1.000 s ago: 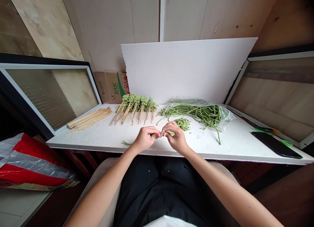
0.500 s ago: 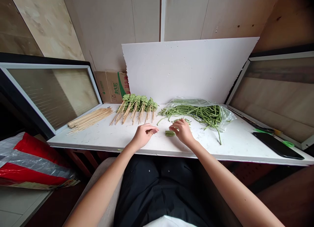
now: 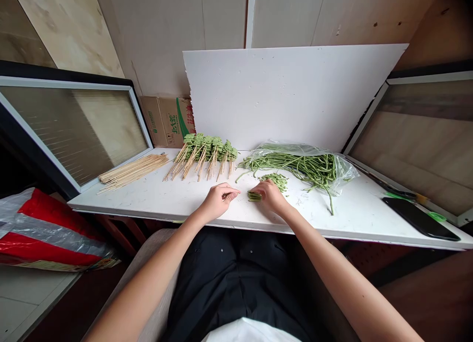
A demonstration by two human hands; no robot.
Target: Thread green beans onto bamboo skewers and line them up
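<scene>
My left hand (image 3: 219,201) is just above the white table, thumb and forefinger brought together in a pinch. Whatever may be between those fingertips is too small to make out. To its right, my right hand (image 3: 270,196) bends its fingers over a short row of cut green long bean pieces (image 3: 253,196), touching them and partly covering them. Behind that hand lies a loose heap of cut bean pieces (image 3: 278,181). Further back, whole long beans (image 3: 295,165) spill out of a clear plastic bag (image 3: 345,173).
Skewered bean bundles (image 3: 210,149) are stacked at the back, sticks toward me. Bare bamboo skewers (image 3: 133,171) lie at the left. A white board (image 3: 291,95) stands behind, beside a cardboard box (image 3: 166,121). A black phone (image 3: 419,218) and scissors (image 3: 388,188) are at the right.
My right hand has lowered and moved slightly left onto the bean pieces. My left hand stays pinched nearly in place. The view has shifted a little.
</scene>
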